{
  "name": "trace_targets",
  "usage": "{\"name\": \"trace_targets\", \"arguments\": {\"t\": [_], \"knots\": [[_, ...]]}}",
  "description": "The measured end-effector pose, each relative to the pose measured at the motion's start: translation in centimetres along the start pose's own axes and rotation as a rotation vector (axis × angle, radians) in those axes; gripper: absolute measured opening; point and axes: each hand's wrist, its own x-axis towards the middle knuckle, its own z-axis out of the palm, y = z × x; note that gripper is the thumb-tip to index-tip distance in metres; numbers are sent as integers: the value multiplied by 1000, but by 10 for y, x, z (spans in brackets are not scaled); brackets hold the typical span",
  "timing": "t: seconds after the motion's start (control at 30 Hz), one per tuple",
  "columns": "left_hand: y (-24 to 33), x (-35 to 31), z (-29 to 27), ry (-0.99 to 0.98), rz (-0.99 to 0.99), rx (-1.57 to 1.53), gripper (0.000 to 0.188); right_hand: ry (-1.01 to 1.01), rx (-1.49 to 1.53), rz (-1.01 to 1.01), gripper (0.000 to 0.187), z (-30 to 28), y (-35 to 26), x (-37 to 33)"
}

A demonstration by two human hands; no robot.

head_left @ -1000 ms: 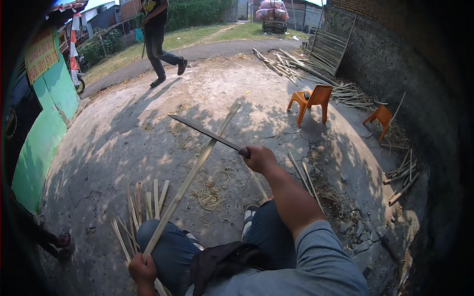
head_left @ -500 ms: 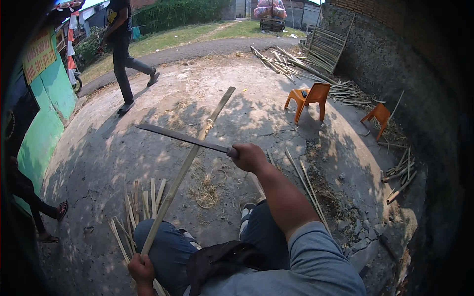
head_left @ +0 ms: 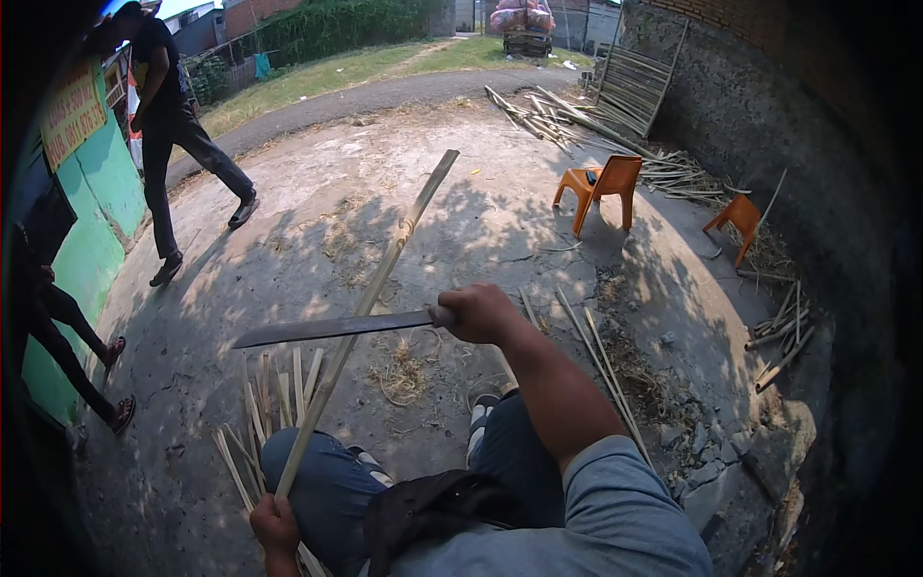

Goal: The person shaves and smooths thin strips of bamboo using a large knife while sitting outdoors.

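Across my left knee slants a long, pale bamboo strip [head_left: 383, 269], its far end pointing up and away from me. My left hand [head_left: 275, 524] grips the near end of it, down beside my thigh. In my right hand [head_left: 478, 313] is the handle of a machete [head_left: 332, 329]. Its long blade points left and crosses the strip about halfway along; whether it touches the strip I cannot tell. A curled shaving stands on the strip farther out. By my left leg lies a bundle of split bamboo pieces [head_left: 258, 409], partly hidden by the knee.
Thin shavings [head_left: 404, 377] lie on the concrete before me. To the right are loose bamboo strips [head_left: 598, 361], broken rubble [head_left: 707, 447] and an orange chair [head_left: 601, 188]. More bamboo [head_left: 558, 120] is piled by the wall. A person [head_left: 173, 144] walks at the far left; another person's legs [head_left: 72, 332] show nearer.
The machete has slid toward me along the strip, its blade turning more level. The far person has walked left, and the nearer person's legs have shifted. My left hand stays in place.
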Motion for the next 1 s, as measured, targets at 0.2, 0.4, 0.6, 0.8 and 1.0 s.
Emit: {"name": "trace_targets", "arguments": {"t": [0.2, 0.4, 0.6, 0.8, 1.0], "knots": [[-2, 0, 4, 41, 33, 2, 42, 187, 201, 516, 23, 4, 71, -19], [-3, 1, 7, -10, -16, -18, 44, 156, 171, 413, 20, -2, 50, -20], [-2, 0, 6, 15, -20, -74, 44, 1, -73, -72, 20, 3, -2, -10], [4, -3, 7, 28, 8, -21, 41, 94, 102, 411, 16, 9, 33, -3], [10, -5, 5, 80, 47, 220, 37, -37, -11, 417, 16, 9, 34, -15]]}}
